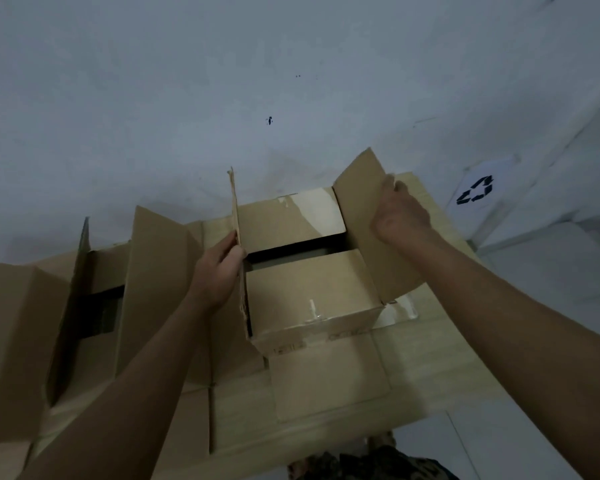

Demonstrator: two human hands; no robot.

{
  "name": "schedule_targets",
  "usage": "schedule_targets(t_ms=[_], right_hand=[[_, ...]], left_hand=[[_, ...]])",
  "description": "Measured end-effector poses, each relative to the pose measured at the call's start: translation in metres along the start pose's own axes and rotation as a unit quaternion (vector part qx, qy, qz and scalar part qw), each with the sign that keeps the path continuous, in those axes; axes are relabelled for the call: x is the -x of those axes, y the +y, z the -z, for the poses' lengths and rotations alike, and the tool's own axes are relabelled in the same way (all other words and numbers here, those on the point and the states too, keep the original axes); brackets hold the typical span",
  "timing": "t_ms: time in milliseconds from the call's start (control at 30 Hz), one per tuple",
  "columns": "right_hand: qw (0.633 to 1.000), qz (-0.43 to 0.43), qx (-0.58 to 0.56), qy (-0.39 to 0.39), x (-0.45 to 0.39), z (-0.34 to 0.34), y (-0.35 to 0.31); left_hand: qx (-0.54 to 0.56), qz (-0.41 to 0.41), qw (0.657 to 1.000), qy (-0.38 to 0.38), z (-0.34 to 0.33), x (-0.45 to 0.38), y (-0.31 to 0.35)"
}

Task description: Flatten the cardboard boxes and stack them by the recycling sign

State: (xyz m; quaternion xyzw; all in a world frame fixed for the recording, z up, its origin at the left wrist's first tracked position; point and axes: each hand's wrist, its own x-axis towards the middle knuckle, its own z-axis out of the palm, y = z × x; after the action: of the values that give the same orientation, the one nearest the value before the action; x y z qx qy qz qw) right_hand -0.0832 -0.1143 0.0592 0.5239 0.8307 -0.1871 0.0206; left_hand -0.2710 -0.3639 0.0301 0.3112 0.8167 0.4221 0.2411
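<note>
Right at the bottom edge I can just see camo-patterned clothing (371,462), too cut off to say more. Above that is a flattened sheet of brown cardboard (329,386) lying on the floor, and the open brown cardboard box (312,289) sits on top of it, more or less centre frame.

Both my forearms reach forward into the shot. My left hand (219,271) comes up from the lower left and pinches the box's tall left flap (235,209), which stands almost upright, thumb on the near side and fingers (238,252) curled against its edge. My right hand (400,213) comes in from the lower right with the wrist bent, fingers wrapped over the outer edge of the right flap (361,188), which leans outward. The two inner flaps lie roughly flat with a dark gap between them, bits of old tape on them.

Off to the left, a second open brown cardboard box (94,306) sits beside it, flaps up. Further back on the right, a white paper sign with a black recycling symbol (475,190) is stuck to the pale wall (187,98).
</note>
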Motion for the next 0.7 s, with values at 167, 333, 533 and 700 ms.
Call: schedule_targets(t_ms=[167, 333, 533, 700], right_hand=[[0.992, -0.048, 0.109, -0.044, -0.001, -0.040, 0.015], [0.984, -0.070, -0.096, -0.135, 0.010, -0.086, 0.014], [0.983, -0.077, -0.131, -0.102, 0.008, -0.094, 0.015], [0.982, -0.079, -0.132, -0.111, 0.002, -0.097, 0.022]], left_hand=[[0.028, -0.016, 0.999, 0.016, 0.000, 0.009, 0.011], [-0.011, -0.050, 0.998, 0.040, 0.016, 0.013, 0.012], [-0.237, 0.032, 0.970, 0.050, 0.052, 0.011, -0.005], [-0.294, 0.168, 0.940, 0.047, 0.014, 0.018, -0.019]])
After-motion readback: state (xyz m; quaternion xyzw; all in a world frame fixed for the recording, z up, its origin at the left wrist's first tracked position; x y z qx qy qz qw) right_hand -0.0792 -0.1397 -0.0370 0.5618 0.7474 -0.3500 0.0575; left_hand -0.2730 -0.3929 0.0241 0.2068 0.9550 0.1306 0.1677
